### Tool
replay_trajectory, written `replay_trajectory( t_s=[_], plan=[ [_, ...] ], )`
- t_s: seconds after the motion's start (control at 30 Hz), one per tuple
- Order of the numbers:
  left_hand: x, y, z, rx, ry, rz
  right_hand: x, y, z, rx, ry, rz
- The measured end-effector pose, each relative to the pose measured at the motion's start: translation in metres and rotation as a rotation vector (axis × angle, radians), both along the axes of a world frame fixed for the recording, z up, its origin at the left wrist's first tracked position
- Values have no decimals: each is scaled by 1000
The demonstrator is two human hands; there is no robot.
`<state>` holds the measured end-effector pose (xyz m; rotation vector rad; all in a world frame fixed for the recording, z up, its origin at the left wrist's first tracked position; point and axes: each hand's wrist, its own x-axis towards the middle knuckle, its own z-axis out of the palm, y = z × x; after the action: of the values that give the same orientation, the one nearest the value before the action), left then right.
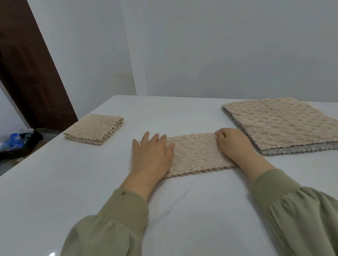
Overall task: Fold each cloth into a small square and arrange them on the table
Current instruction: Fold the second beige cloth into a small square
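Note:
A beige textured cloth [197, 154] lies folded into a long strip on the white table [192, 217], right in front of me. My left hand [152, 155] lies flat on its left end, fingers straight and spread. At the strip's right end my right hand [234, 144] rests with its fingers curled down onto the cloth's edge. Further left sits a small folded stack of beige cloths [94, 129]. A stack of unfolded beige cloths [286, 123] lies spread out at the right.
The table's far edge meets a pale wall. Past the table's left edge, on the floor, stands a black bin with blue plastic [17, 143]. A dark brown door [21, 65] stands behind it.

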<state>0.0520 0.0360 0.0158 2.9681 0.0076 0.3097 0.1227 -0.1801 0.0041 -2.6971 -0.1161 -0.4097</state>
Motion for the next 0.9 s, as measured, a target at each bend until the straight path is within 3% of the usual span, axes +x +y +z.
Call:
replay_trajectory(
  t_s=[0.07,0.27,0.63,0.9],
  plan=[
    [0,-7,-2,-34,-4,-68,3,0,0,13,-16,-4],
    [6,-10,-13,73,236,-114,4,-3,7,-32,113,23],
    [5,-11,-12,79,241,-113,9,-3,18,53,308,-72],
    [5,-12,-11,73,250,-104,3,-4,30,515,229,15]
  ],
)
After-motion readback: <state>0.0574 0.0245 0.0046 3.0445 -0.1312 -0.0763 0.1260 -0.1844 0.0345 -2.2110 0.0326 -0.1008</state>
